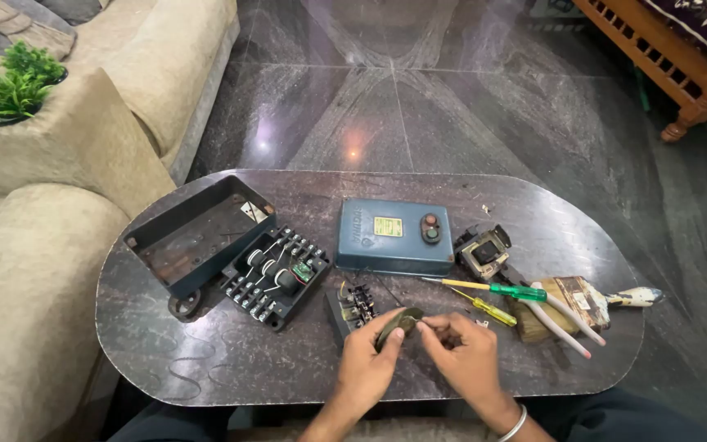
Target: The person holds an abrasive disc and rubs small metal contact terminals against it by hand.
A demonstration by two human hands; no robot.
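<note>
Mid-teardown by the looks of it. Left hand (367, 358) pinching a small dark roundish part (400, 321) at the near middle of the oval stone table (165, 360), fingers curled narrow around it. Right hand (466, 354) right beside, fingertips closed on the same part's right edge, maybe picking at or twisting something tiny; too small to tell exactly what. Silver bangle (514, 424) on that wrist.

Just past the hands, a little black terminal block (348, 307) with wires. Further left, a bigger black contactor unit (276, 276) leaning against an empty dark metal box (198, 233). Blue cover with two round buttons (394, 236) at the far middle, a coil assembly (483, 252) to its right. Green-handled screwdriver (484, 287) and a yellow-handled one (491, 309) lying to the right of the hands, then an old paintbrush (583, 301) and two white sticks (562, 317).

Probably at the stage of working on one loose small piece. Next move likely needs a steady two-hand grip and maybe one of those screwdrivers, both within easy reach on the right.
</note>
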